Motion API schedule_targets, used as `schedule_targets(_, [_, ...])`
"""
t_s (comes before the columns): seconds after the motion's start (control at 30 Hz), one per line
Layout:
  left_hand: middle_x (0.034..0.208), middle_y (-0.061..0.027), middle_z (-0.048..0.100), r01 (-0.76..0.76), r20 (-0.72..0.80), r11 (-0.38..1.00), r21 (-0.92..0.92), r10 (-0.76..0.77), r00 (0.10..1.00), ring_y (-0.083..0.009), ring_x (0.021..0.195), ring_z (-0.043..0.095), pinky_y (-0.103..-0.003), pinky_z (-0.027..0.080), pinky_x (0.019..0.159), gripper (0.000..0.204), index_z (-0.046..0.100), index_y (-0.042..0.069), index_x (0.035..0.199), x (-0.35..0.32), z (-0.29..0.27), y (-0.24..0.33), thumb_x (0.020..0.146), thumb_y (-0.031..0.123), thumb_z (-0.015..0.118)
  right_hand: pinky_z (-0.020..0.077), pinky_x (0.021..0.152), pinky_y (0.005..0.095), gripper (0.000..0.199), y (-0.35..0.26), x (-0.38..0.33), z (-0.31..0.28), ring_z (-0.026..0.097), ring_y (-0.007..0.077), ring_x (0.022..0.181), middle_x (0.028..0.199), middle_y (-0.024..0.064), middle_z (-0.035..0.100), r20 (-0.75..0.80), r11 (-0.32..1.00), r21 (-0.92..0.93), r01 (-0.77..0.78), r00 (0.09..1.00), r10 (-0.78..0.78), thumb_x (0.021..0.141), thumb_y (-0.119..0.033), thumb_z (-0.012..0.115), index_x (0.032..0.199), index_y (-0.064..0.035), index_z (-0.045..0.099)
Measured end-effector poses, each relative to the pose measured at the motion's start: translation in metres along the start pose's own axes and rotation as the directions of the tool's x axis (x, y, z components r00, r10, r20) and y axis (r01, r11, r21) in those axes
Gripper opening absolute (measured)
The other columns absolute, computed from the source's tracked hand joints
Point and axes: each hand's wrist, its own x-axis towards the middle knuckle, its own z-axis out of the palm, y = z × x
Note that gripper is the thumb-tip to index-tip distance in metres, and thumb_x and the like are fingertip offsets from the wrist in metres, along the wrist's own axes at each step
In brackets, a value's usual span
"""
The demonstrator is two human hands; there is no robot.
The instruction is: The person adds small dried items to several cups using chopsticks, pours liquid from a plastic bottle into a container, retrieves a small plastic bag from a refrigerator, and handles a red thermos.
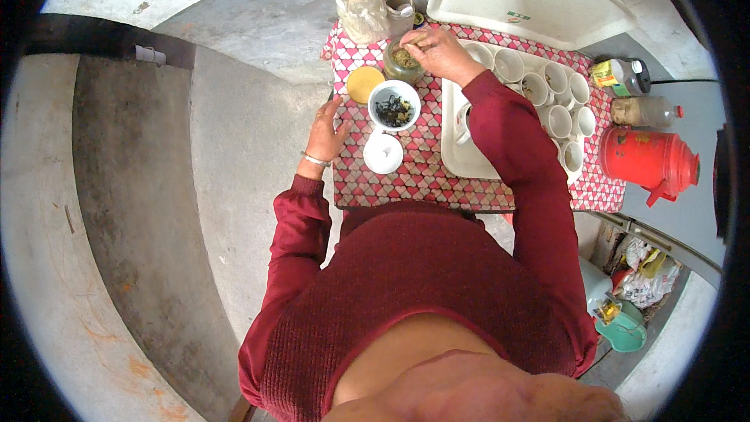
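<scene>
A small table covered with a pink and white patterned cloth [426, 176] is seen from above, with the person in a dark red sweater standing at its near edge. The right hand [435, 51] is held over a glass jar [403, 65] of dried plant matter at the far side of the cloth; its fingertips are drawn together at the jar's mouth, apparently pinching some of the contents, though what is pinched cannot be made out. The left hand [326, 133] is rested at the left edge of the table with fingers loosely spread, holding nothing, a bangle being worn at the wrist. A white bowl [394, 105] containing dark leaves is placed just beside that hand, between a yellow lid [365, 83] and a white lid [383, 152]. A white tray [461, 158] with several white cups [556, 94] is set to the right. A pump bottle [360, 8] stands behind the jar. A red thermos [647, 158] lies well apart at the right.
</scene>
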Motion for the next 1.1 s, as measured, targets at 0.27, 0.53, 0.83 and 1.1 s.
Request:
schedule_targets(0.27, [0.12, -0.0212, 0.051, 0.018, -0.024, 1.0, -0.009, -0.018, 1.0, -0.0353, 0.111, 0.049, -0.039, 0.041, 0.094, 0.051, 0.047, 0.002, 0.123, -0.01, -0.008, -0.004, 0.076, 0.01, 0.065, 0.0498, 0.065, 0.0373, 0.018, 0.021, -0.002, 0.015, 0.061, 0.0308, 0.071, 0.073, 0.0139, 0.063, -0.179, 0.998, -0.031, -0.056, 0.983, 0.049, 0.084, -0.016, 0.055, 0.078, -0.0005, 0.062])
schedule_targets(0.53, [0.126, -0.0174, 0.048, 0.006, -0.016, 0.996, 0.093, -0.004, 1.0, -0.0293, 0.111, 0.052, -0.032, 0.054, 0.072, 0.05, 0.046, 0.006, 0.127, -0.017, -0.017, -0.013, 0.08, 0.012, 0.063, 0.0508, 0.066, 0.0374, 0.022, 0.022, -0.007, 0.001, 0.063, 0.0294, 0.07, 0.073, 0.014, 0.065, -0.183, 0.969, 0.034, -0.244, 0.952, 0.246, 0.085, -0.022, 0.054, 0.083, -0.0023, 0.063])
schedule_targets(0.83, [0.123, -0.0185, 0.05, 0.037, 0.006, 0.999, 0.032, -0.037, 0.999, -0.0321, 0.11, 0.052, -0.034, 0.053, 0.078, 0.049, 0.047, 0.006, 0.125, -0.022, -0.02, -0.006, 0.079, 0.011, 0.064, 0.0512, 0.062, 0.0353, 0.022, 0.029, -0.004, 0.027, 0.063, 0.0281, 0.067, 0.071, 0.0133, 0.064, -0.205, 0.94, 0.116, -0.321, 0.918, 0.339, 0.083, -0.021, 0.054, 0.078, -0.0024, 0.064])
schedule_targets(1.1, [0.126, -0.0181, 0.047, 0.031, 0.03, 1.0, 0.002, -0.031, 0.999, -0.0313, 0.112, 0.051, -0.033, 0.056, 0.076, 0.048, 0.046, 0.006, 0.127, -0.022, -0.023, -0.021, 0.081, 0.01, 0.062, 0.0501, 0.057, 0.0376, 0.021, 0.032, 0.0, 0.035, 0.062, 0.0295, 0.062, 0.068, 0.0176, 0.062, -0.268, 0.929, 0.087, -0.36, 0.89, 0.37, 0.083, -0.016, 0.055, 0.078, 0.0034, 0.061])
